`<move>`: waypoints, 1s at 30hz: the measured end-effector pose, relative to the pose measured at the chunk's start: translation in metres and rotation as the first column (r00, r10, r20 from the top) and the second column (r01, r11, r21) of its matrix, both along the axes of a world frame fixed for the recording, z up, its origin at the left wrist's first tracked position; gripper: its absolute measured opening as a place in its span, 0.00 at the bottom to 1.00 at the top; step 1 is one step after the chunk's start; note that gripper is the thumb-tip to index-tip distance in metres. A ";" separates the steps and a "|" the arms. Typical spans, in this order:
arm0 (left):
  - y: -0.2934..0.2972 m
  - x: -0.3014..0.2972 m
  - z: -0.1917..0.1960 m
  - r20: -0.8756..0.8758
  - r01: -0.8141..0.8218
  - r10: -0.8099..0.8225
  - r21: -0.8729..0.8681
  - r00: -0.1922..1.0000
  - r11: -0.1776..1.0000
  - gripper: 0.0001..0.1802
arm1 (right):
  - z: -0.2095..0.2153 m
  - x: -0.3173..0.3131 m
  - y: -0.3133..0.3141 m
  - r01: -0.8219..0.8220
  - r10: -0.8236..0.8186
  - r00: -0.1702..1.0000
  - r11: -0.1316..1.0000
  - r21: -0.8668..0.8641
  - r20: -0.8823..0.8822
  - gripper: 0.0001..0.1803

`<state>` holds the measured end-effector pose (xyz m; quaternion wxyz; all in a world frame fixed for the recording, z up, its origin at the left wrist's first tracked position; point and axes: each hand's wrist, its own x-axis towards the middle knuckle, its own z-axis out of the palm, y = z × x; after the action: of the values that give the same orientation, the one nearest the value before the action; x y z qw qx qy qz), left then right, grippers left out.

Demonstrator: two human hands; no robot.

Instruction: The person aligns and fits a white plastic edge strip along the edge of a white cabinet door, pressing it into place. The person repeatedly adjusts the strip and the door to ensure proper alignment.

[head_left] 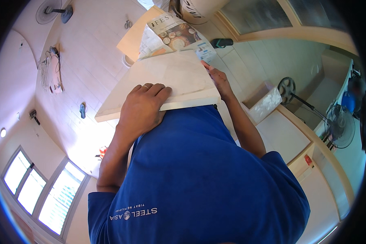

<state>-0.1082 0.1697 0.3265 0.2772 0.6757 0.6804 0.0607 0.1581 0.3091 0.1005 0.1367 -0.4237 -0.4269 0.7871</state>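
Observation:
A pale, thick wooden board (162,77) lies in front of my body, its near edge against my blue shirt. My left hand (144,103) grips this near edge; the fingers rest on the top face and the thumb reaches down over the edge. At the right side of the board, my right hand (220,81) is closed along the edge near the far corner. Some of its fingers are hidden by the board and hand. Printed paper (175,34) and a tan sheet (135,38) lie just beyond the board's far end.
Scissors (128,24) and a blue slipper (82,110) are on the tiled floor at left; a dark slipper (221,43) lies beyond the board. An open box (266,103), a standing fan (339,126) and a wood-framed cabinet piece (313,162) stand at right.

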 end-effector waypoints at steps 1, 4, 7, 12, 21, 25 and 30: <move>-0.001 0.000 -0.002 -0.006 -0.005 0.006 0.036 1.000 0.999 0.29 | 0.002 -0.001 0.000 0.007 -0.007 1.000 1.000 -0.007 -0.012 0.34; -0.001 0.002 -0.001 -0.023 0.001 0.000 0.074 1.000 0.997 0.28 | -0.001 0.001 0.004 0.003 -0.003 1.000 1.000 -0.021 -0.009 0.34; 0.000 0.001 -0.004 -0.047 0.030 -0.025 0.110 0.999 0.993 0.23 | -0.001 0.003 0.006 -0.007 0.008 1.000 1.000 -0.030 0.005 0.34; 0.000 0.001 -0.004 -0.037 0.014 -0.010 0.099 0.999 0.995 0.23 | -0.015 -0.003 0.024 -0.040 0.046 0.993 0.998 -0.052 0.112 0.35; 0.002 0.000 0.002 -0.010 -0.025 0.025 0.018 1.000 1.000 0.27 | -0.169 -0.063 0.089 0.194 -0.079 0.963 0.867 -0.460 0.258 0.17; 0.003 0.001 0.003 -0.014 -0.067 0.067 -0.015 0.998 0.998 0.28 | -0.172 -0.086 0.091 0.269 -0.071 0.922 0.826 -0.495 0.381 0.18; 0.011 -0.002 0.004 0.007 -0.066 0.066 -0.011 0.998 0.998 0.30 | -0.221 -0.077 0.104 0.231 -0.045 0.932 0.837 -0.496 0.360 0.18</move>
<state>-0.1104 0.1804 0.3309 0.2813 0.6511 0.7016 0.0684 0.0812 0.4127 -0.1205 -0.0027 -0.6019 -0.1774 0.7786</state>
